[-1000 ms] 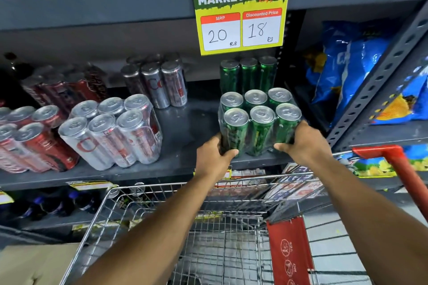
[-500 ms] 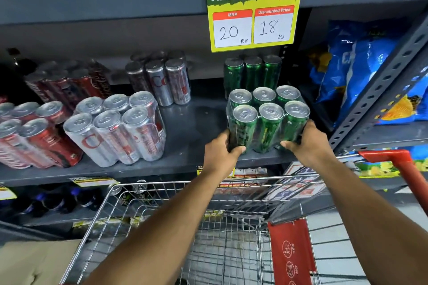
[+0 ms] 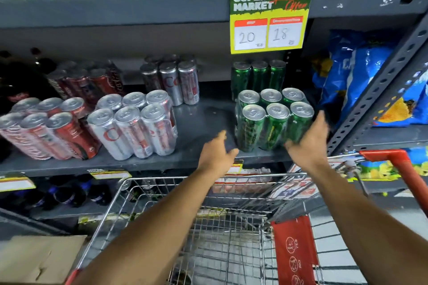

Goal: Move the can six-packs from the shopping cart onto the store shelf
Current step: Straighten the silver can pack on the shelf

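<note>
We see the green six-pack (image 3: 274, 120) standing upright on the store shelf (image 3: 203, 122), just beyond and between our two hands. The left hand (image 3: 216, 154) is released, fingers spread, and a clear gap lies between it and the pack's left side. The right hand (image 3: 309, 141) is also loosened, fingers spread beside the pack's right front corner; whether it touches the wrap we cannot tell, because it is blurred. The right hand is the nearer one. The pack's long axis, three cans wide, runs from one grip to the other, across us.

Below both hands the shopping cart (image 3: 222, 203) shows a wire bottom with no packs that we can see, so we judge the placing nearly finished.

Above the right grip hangs a sign (image 3: 269, 19): "SUPER MARKET", "Special Offer", with "20" and "18" written by hand. Left of the left grip, the silver six-pack (image 3: 134, 125) shows red letters like "Co", partly readable. The red pack (image 3: 46, 129) further left is blurred.
</note>
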Motion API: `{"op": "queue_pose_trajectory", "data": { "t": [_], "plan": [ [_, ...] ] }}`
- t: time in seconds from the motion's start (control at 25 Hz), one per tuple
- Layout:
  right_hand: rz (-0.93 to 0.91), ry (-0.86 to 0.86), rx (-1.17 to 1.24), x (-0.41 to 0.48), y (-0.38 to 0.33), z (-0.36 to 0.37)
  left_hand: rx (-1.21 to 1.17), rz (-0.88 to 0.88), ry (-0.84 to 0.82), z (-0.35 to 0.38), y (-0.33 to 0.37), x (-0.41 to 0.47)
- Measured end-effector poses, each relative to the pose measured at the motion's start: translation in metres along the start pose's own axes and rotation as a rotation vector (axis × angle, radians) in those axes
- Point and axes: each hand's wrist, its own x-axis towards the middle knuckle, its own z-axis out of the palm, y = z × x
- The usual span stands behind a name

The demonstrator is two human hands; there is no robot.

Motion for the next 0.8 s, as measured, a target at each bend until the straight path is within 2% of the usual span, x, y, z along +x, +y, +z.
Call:
{"op": "queue_pose_trajectory", "data": {
  "t": [0.08, 0.12, 0.2, 0.24, 0.32, 0.36, 0.48, 0.52, 0.64, 0.8],
  "plan": [
    [-0.358, 0.221, -0.109, -0.020, -0.011, 0.009, -0.045, 0.026, 0.064, -0.034, -0.026, -0.028],
    [-0.568, 0.266, -0.206, -0.026, -0.021, 0.017, -0.034, 0.028, 0.107, -0.055, -0.044, -0.042],
    [-0.884, 0.191, -0.275, -0.035, -0.048, 0.044, -0.029, -0.026, 0.211, -0.100, -0.080, -0.066],
    [-0.957, 0.104, -0.255, -0.038, -0.065, 0.062, -0.055, -0.079, 0.287, -0.123, -0.096, -0.073],
    [-0.913, -0.149, -0.206, -0.050, -0.102, 0.100, -0.090, -0.178, 0.432, -0.161, -0.121, -0.078],
    [-0.806, -0.287, -0.153, -0.056, -0.117, 0.121, -0.095, -0.216, 0.462, -0.177, -0.132, -0.074],
    [-0.411, -0.555, 0.063, -0.070, -0.148, 0.178, -0.134, -0.261, 0.313, -0.201, -0.156, -0.047],
    [-0.371, -0.579, 0.115, -0.073, -0.154, 0.190, -0.121, -0.270, 0.275, -0.204, -0.164, -0.036],
    [-0.338, -0.529, 0.169, -0.075, -0.164, 0.207, -0.094, -0.281, 0.300, -0.203, -0.180, -0.020],
    [-0.334, -0.495, 0.079, -0.072, -0.158, 0.204, -0.190, -0.259, 0.318, -0.196, -0.176, -0.022]
  ]
}}
